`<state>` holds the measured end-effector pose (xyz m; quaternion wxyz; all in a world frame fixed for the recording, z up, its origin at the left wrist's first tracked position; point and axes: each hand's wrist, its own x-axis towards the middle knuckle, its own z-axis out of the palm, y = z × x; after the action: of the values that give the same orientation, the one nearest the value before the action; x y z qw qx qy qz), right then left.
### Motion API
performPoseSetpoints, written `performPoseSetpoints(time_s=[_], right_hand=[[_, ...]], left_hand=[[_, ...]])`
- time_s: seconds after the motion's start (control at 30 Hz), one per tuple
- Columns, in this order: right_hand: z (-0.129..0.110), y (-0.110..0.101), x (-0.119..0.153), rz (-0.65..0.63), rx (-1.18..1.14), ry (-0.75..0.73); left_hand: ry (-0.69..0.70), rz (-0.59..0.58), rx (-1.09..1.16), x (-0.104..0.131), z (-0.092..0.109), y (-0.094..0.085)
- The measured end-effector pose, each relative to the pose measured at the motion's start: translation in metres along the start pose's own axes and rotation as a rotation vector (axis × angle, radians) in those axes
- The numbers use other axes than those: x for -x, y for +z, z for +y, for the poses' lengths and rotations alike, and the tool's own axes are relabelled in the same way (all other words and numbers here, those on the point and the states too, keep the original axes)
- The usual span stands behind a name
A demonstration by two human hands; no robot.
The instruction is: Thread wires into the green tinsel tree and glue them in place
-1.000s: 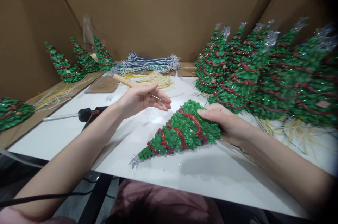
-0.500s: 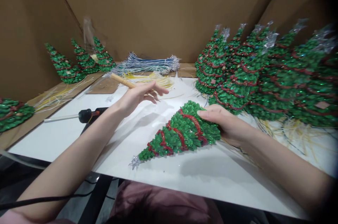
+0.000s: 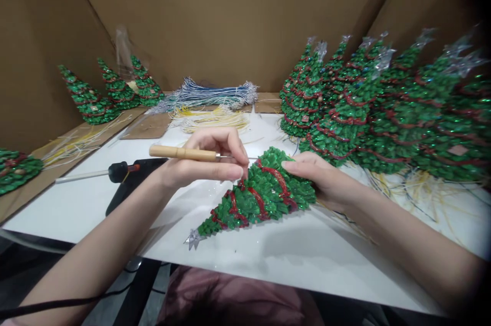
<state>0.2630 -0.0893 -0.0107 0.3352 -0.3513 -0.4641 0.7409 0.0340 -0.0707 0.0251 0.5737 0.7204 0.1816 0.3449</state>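
A green tree (image 3: 264, 188) with red garlands lies tilted over the white table, its clear star (image 3: 193, 239) pointing to the lower left. My right hand (image 3: 320, 177) grips the tree's wide base, thumb on top. My left hand (image 3: 210, 159) is closed around a wooden-handled tool (image 3: 184, 153), whose thin metal shaft runs right toward the tree's upper edge. The left fingertips are at that edge beside a red garland; whether they touch it I cannot tell. The tool's tip is hard to make out.
Several starred trees (image 3: 353, 111) stand at the right over loose wires (image 3: 425, 193). Wire bundles (image 3: 215, 93) lie at the back. A black glue gun (image 3: 126, 182) lies behind my left forearm. More trees (image 3: 86, 95) are at the left.
My left hand has come down and right to the tree, its fingers closing and the tool turning nearly level. The tree and my right hand have barely moved.
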Motion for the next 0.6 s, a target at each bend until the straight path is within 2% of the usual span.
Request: performPoseSetpoints(time_s=[0.07, 0.3, 0.5, 0.6], right_hand=[[0.000, 0.001, 0.001, 0.007, 0.010, 0.002], [0.000, 0.002, 0.002, 0.000, 0.037, 0.006], [-0.001, 0.001, 0.002, -0.003, 0.017, 0.032], [-0.001, 0.001, 0.002, -0.024, 0.004, 0.030]], left_hand=[[0.014, -0.058, 0.026, 0.001, 0.000, 0.001], [-0.120, -0.046, -0.042, 0.001, -0.004, 0.009], [-0.106, -0.070, -0.020, 0.002, -0.009, 0.010], [0.003, -0.003, -0.048, 0.002, -0.006, 0.012]])
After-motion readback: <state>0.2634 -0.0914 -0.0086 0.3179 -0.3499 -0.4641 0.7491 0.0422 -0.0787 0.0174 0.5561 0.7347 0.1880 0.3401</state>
